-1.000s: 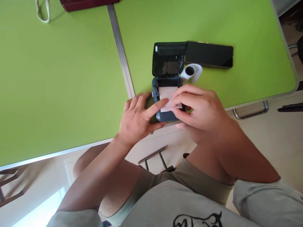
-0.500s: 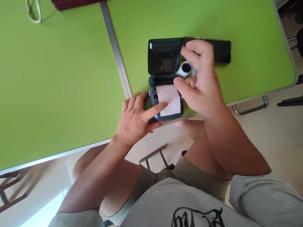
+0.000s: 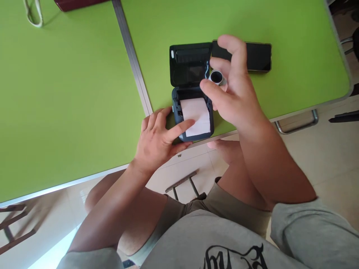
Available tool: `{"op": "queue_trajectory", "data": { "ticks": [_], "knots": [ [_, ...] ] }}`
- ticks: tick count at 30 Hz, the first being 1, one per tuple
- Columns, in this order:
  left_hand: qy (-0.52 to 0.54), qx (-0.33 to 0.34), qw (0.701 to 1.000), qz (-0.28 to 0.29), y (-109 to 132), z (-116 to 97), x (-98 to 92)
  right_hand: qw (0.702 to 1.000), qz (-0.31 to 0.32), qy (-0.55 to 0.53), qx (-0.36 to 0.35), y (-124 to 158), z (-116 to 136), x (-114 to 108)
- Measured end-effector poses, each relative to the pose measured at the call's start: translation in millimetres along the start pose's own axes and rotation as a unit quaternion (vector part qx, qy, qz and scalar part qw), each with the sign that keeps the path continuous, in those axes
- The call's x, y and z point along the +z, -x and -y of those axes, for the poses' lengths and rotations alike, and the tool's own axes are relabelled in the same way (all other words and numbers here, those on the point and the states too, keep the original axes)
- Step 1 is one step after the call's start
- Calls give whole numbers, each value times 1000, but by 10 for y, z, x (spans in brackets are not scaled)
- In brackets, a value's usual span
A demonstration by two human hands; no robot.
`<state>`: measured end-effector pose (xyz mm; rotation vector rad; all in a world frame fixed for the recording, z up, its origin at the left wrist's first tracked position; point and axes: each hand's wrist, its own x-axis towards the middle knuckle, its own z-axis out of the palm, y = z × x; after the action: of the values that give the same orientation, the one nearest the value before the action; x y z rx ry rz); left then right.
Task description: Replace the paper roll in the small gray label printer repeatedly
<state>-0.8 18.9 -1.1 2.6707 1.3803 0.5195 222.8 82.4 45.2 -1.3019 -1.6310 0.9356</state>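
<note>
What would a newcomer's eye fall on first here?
Likely the bright green tabletop across the upper view. Next, at its near edge, the dark device with lid open, white paper across it, and left hand touching the paper. Farther right, the right hand partly hides a black phone.

A single view looks from the wearer's head, forward and steeply down, over the grey shirt onto the green tabletop. From close behind the near edge, it takes in the rounded near right corner; leftward and farther off, the tabletop runs past the frame.
</note>
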Motion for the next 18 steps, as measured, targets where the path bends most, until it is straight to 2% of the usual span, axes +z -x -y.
{"op": "queue_trajectory", "data": {
  "ticks": [3,5,7,12,18],
  "knots": [
    [10,-5,1000,3,1,-6,3,991,-105,-86,-20,65,50,-26],
    [12,-11,1000,4,1,-14,8,985,-121,-113,-41,144,48,-47],
    [9,-12,1000,4,0,-21,15,990,-103,-97,-28,228,12,-57],
    [6,-2,1000,-11,-6,-12,24,997,-11,-10,77,341,-124,-41],
    [15,-17,1000,-6,-26,3,7,991,74,1,112,289,-148,-74]
  ]
}}
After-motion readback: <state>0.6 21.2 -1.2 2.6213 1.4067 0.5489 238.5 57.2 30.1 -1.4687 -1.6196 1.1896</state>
